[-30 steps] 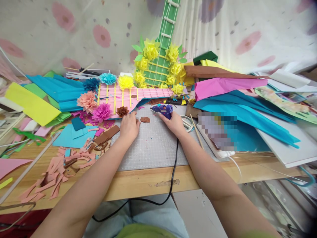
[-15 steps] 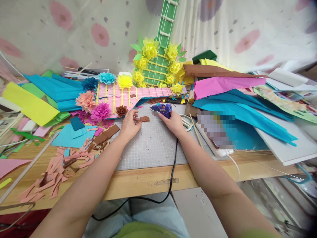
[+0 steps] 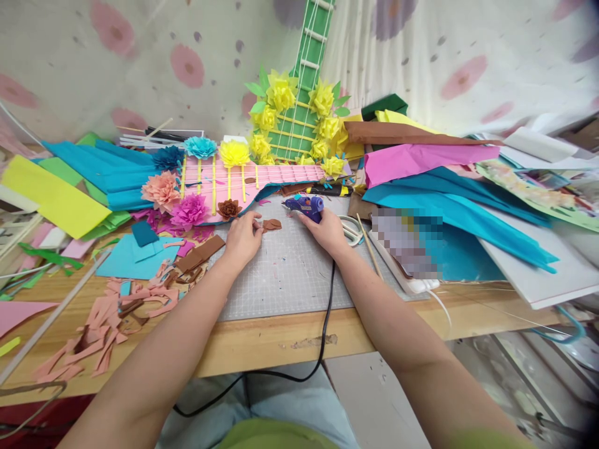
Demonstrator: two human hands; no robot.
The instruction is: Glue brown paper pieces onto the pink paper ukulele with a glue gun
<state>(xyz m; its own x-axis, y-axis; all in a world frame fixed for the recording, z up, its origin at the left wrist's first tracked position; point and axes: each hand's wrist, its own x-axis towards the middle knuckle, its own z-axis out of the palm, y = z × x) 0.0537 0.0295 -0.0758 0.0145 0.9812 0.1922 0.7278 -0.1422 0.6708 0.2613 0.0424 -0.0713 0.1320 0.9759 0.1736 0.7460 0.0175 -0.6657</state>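
My right hand [image 3: 327, 232] is wrapped around a purple hot glue gun [image 3: 306, 207], whose nozzle points left over the grey cutting mat [image 3: 290, 274]. A black cord runs from it down over the table edge. The fingers of my left hand [image 3: 244, 237] are curled together at the left end of some small brown paper petals [image 3: 272, 224] on the mat; what is between the fingertips is hidden. Just beyond that hand, a brown paper flower [image 3: 229, 209] sits on the lower edge of a pink paper guitar [image 3: 238, 184] decorated with several other flowers.
A green guitar [image 3: 299, 121] with yellow flowers stands upright behind. Salmon paper scraps [image 3: 103, 324] and blue sheets [image 3: 131, 257] lie at left. Folded blue crepe paper [image 3: 463, 206], a tape roll [image 3: 350, 229], a wooden stick [image 3: 369, 246] and a white power strip [image 3: 397, 265] are at right.
My left hand has lifted slightly, shifted at the brown petals, and drawn back a little left. The glue gun stays in my right hand; the whole view has drifted slightly.
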